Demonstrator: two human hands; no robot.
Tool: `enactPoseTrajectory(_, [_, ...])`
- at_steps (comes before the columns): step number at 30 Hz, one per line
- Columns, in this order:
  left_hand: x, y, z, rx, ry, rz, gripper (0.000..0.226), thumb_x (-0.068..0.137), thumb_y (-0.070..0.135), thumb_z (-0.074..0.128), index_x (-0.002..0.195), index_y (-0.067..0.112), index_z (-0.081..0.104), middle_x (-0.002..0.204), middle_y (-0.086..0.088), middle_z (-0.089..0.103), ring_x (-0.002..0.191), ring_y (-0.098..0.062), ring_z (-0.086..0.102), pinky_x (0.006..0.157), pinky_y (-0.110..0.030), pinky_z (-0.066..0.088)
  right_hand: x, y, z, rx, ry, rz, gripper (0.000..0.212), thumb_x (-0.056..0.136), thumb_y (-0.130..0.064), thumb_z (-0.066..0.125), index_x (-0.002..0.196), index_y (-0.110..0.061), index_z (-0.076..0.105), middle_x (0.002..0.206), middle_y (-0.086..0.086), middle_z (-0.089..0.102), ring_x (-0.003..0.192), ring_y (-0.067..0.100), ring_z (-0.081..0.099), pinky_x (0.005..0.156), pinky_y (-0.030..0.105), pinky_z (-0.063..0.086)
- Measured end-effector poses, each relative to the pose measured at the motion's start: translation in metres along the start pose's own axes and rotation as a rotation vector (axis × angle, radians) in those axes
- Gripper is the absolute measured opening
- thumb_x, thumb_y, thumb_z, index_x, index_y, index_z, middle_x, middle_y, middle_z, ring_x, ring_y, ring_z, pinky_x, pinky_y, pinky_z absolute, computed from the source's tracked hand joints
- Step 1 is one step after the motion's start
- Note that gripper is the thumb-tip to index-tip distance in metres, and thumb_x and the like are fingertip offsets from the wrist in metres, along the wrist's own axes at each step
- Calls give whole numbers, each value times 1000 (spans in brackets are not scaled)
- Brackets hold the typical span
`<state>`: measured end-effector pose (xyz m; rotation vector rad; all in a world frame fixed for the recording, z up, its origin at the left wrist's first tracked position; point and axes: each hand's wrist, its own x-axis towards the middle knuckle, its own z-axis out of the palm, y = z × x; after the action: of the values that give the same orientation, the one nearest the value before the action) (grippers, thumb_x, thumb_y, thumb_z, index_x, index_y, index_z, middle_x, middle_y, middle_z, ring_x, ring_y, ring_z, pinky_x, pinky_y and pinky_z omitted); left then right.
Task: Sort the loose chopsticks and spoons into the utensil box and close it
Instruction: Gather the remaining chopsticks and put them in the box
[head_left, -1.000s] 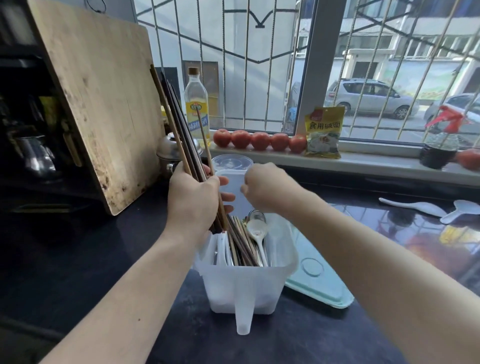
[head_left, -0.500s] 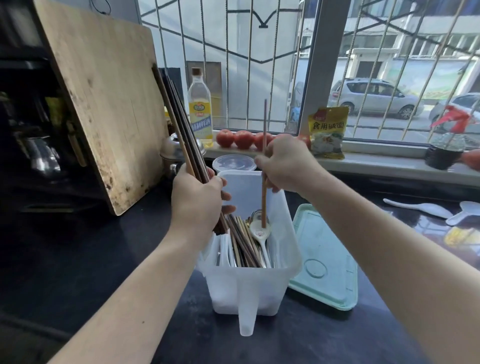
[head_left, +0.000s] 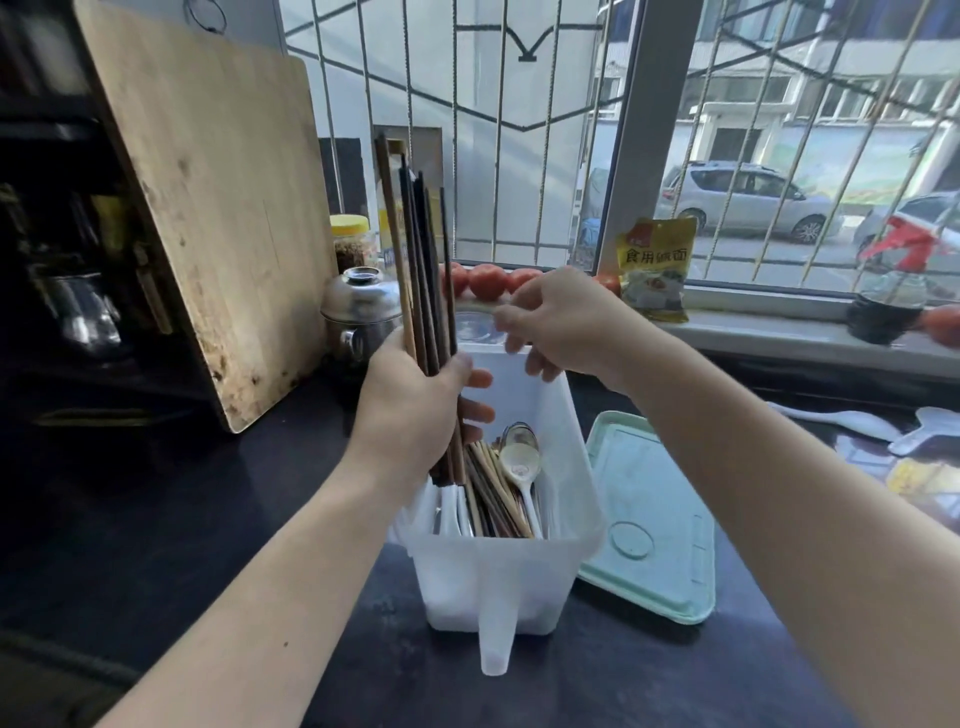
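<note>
Utensil box (head_left: 498, 587), one, translucent white, open, on dark counter (head_left: 156, 519); holds laid chopsticks (head_left: 493, 493) (count unclear) and two spoons (head_left: 522, 462), long axes running toward the window. Lid (head_left: 654, 525), one, pale green, flat just right of box. Left hand (head_left: 410, 410) grips upright chopstick bundle (head_left: 423, 270), six or so, tips down at box's left side. Right hand (head_left: 561, 322) above box's far rim, fingers loosely spread, holding nothing. Two white spoons (head_left: 841, 423) lie far right; cutting board (head_left: 218, 208) leans left

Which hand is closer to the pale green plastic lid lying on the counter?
The right. The right hand hovers above the white translucent utensil box's far rim, beyond the pale green plastic lid. The left hand grips dark chopsticks over the box's opposite side.
</note>
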<state>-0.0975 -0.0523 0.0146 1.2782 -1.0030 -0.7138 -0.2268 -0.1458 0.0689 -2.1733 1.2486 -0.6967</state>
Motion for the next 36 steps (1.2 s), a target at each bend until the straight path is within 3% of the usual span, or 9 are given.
enactPoseTrajectory(4, [-5,5,0,-29,-116,-11,11,99,9,66,107,17,63,91,-10,78,70,-32,77,63,-47,63,-17,-8,10,355,-114,-46,22,99,-27,63,104,-8,72,91,8,73,65,18,67,59,29,58])
enactPoseTrajectory(9, [-2,-1,-2,-101,26,-19,7,101,9,62,103,14,58,88,-11,77,78,-25,78,67,-54,64,-8,-1,6,536,294,50,17,99,-18,63,93,-3,69,74,10,69,57,14,66,57,27,58])
enactPoseTrajectory(12, [2,-7,-2,-64,122,43,6,103,9,57,100,14,54,82,-9,72,70,-18,76,61,-48,64,-4,13,11,152,344,100,18,98,-11,60,113,0,57,75,16,71,55,21,72,57,38,63])
enactPoseTrajectory(15, [5,-11,0,68,138,125,9,101,9,57,94,13,54,73,-9,64,51,-13,61,53,-42,62,-14,17,38,-89,105,214,62,92,-2,55,147,-15,28,93,18,66,64,28,73,62,42,63])
enactPoseTrajectory(19, [8,-14,2,122,114,135,14,100,8,58,89,15,53,69,-7,65,47,-14,57,53,-42,61,-12,15,64,-294,-136,246,8,84,6,55,83,0,61,78,15,73,72,30,74,68,42,64])
enactPoseTrajectory(24, [8,-11,1,74,122,94,7,102,12,58,95,12,55,72,-9,64,49,-16,60,52,-40,61,-8,8,72,-525,-317,244,27,87,5,57,63,-6,57,51,5,66,45,15,65,50,27,57])
enactPoseTrajectory(26, [7,-10,1,82,112,92,8,102,15,58,95,13,56,74,-9,63,49,-15,61,52,-41,62,-7,9,64,-411,-356,266,23,95,-1,53,73,1,62,57,10,70,46,16,67,51,28,58])
enactPoseTrajectory(31, [3,-7,1,126,58,87,10,101,17,63,98,8,59,78,-9,62,52,-17,69,55,-46,63,-6,8,19,160,-4,135,22,105,-15,50,111,1,65,77,15,71,49,18,67,46,26,54])
enactPoseTrajectory(36, [0,-4,2,196,-74,108,5,99,19,67,97,22,64,80,-6,70,59,-22,74,60,-41,63,-14,1,12,476,-129,28,29,98,-37,62,107,-11,72,95,8,73,62,15,64,57,26,53])
